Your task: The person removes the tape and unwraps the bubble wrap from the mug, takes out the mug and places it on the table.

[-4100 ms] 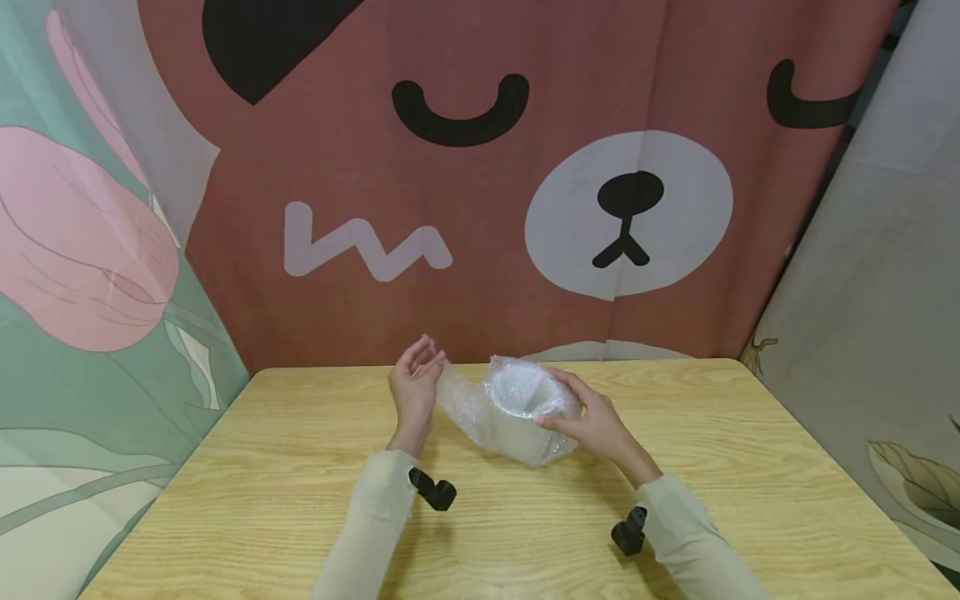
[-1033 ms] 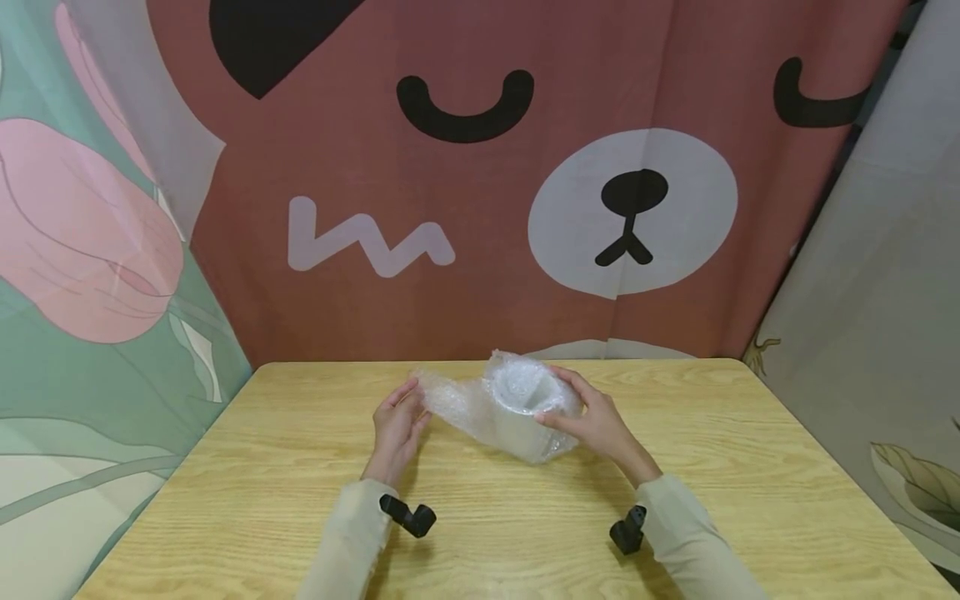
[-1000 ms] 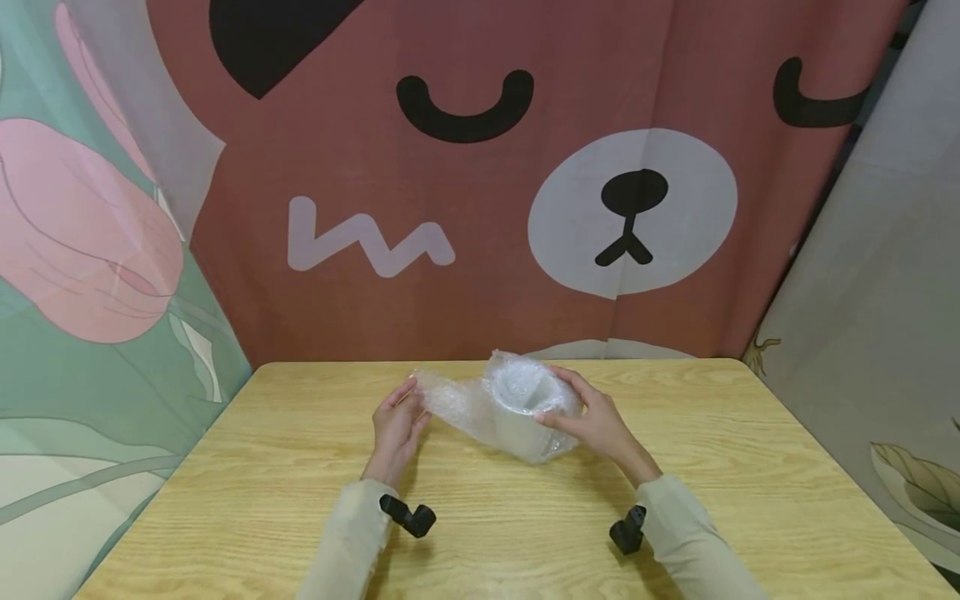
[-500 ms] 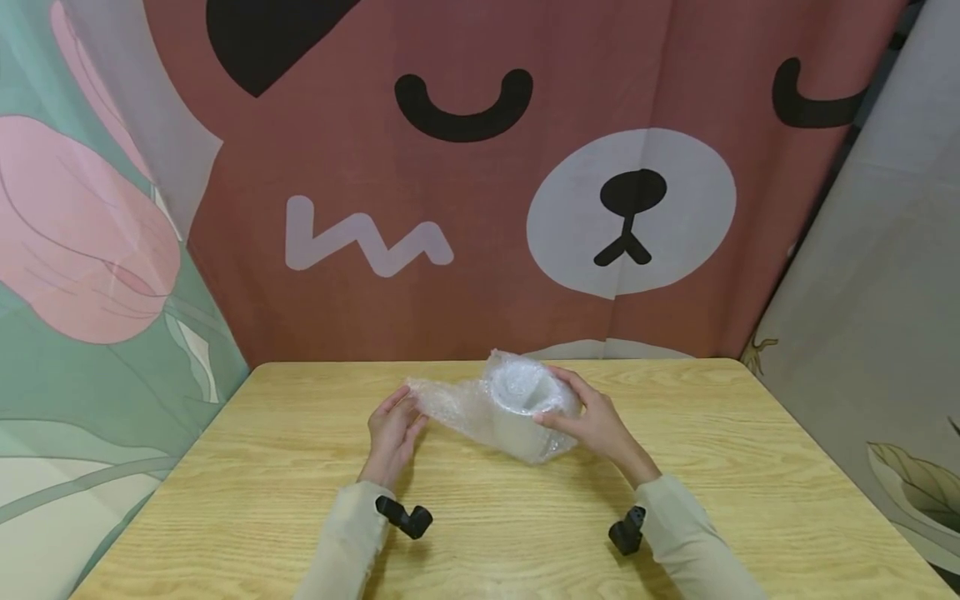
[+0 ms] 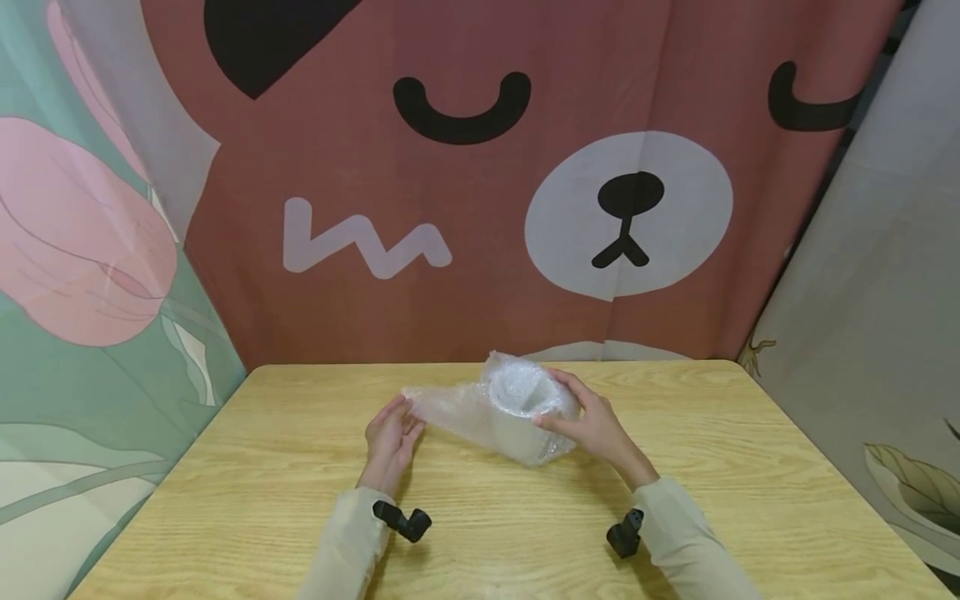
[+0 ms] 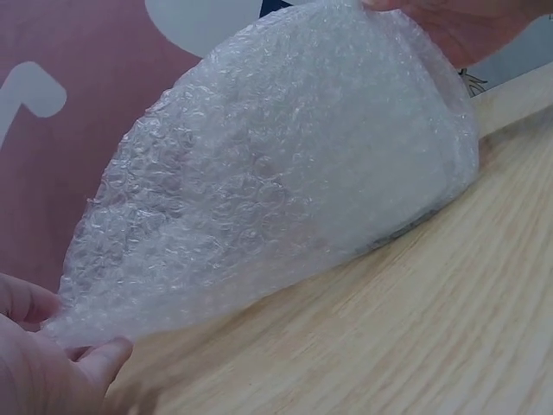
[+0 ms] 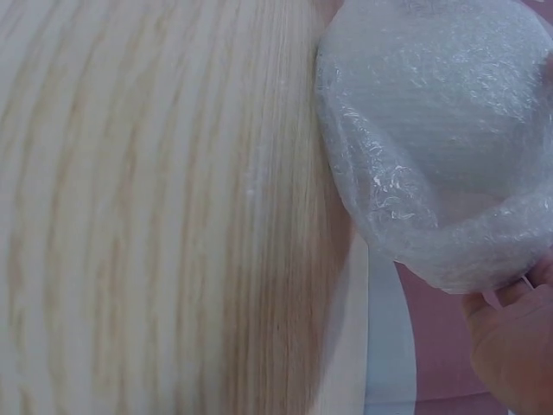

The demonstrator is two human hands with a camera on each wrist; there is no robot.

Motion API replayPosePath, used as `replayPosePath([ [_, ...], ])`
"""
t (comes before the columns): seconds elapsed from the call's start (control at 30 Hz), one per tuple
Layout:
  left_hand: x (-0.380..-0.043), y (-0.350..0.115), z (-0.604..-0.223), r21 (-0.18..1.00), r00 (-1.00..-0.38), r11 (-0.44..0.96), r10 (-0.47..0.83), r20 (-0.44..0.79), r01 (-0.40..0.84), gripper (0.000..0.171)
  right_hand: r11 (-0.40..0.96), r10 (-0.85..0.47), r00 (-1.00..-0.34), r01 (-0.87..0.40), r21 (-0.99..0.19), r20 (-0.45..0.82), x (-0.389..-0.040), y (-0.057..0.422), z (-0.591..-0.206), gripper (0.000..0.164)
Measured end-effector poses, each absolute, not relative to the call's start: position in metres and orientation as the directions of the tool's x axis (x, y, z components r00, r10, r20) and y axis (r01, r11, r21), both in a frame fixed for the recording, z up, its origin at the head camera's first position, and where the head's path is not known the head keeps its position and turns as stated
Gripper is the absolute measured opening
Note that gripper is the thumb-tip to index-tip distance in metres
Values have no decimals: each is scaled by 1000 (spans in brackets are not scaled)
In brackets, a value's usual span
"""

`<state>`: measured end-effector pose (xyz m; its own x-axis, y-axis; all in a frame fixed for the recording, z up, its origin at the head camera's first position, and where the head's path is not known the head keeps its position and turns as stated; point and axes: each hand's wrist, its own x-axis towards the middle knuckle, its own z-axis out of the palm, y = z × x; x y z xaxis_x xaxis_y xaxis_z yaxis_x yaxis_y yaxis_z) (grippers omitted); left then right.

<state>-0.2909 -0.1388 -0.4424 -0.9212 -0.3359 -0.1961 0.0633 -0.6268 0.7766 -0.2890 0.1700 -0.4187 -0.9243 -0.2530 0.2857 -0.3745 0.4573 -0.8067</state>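
Note:
A pale, rounded vessel (image 5: 516,433) stands near the back middle of the table, wrapped in clear bubble wrap (image 5: 453,410). Its true form is hidden under the layers, though a round hollow shows on top. My right hand (image 5: 597,427) grips it from the right, thumb at the near rim and fingers round the far side. My left hand (image 5: 388,437) pinches the free end of the wrap, which stretches leftward as a tapering flap. In the left wrist view that flap runs taut from fingers and thumb to the wrapped vessel (image 6: 389,164).
The light wooden table (image 5: 480,542) ends at a reddish curtain (image 5: 345,317) with a printed bear face. Patterned cloths hang at both sides. A small black camera (image 5: 405,522) is strapped to the left sleeve, another (image 5: 625,533) to the right.
My left hand, raised beside the wrap at first, has moved left and lower, drawing the pinched end out from the vessel. My right hand has kept its grip nearly still.

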Motion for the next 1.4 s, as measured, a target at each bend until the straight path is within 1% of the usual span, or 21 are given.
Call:
replayPosePath([
  [0.23, -290, -140, -445, 759, -916, -647, -345, -205, 74, 40, 463, -259, -926, -369, -806, 275, -291, 168, -420, 81],
  [0.4, -289, -138, -441, 769, -923, -630, -351, -159, 108, 43, 485, -271, -928, -363, -796, 257, -291, 167, -417, 85],
  [0.53, -287, -136, -434, 814, -919, -566, -378, -112, 134, 44, 509, -278, -927, -363, -781, 250, -291, 168, -413, 87],
  [0.8, -282, -130, -423, 903, -872, -375, -490, -1, 209, 43, 543, -293, -916, -395, -742, 273, -290, 169, -408, 90],
  [0.9, -278, -128, -418, 908, -868, -345, -495, 39, 238, 43, 551, -299, -911, -408, -728, 284, -290, 170, -406, 91],
  [1.03, -274, -124, -411, 918, -874, -315, -481, 63, 240, 42, 568, -312, -907, -416, -710, 283, -291, 171, -404, 93],
  [1.17, -271, -119, -406, 924, -889, -293, -449, 93, 245, 42, 559, -331, -896, -440, -703, 298, -291, 174, -400, 89],
  [1.4, -265, -104, -397, 937, -915, -245, -379, 143, 247, 45, 500, -383, -839, -540, -677, 386, -297, 180, -391, 73],
])
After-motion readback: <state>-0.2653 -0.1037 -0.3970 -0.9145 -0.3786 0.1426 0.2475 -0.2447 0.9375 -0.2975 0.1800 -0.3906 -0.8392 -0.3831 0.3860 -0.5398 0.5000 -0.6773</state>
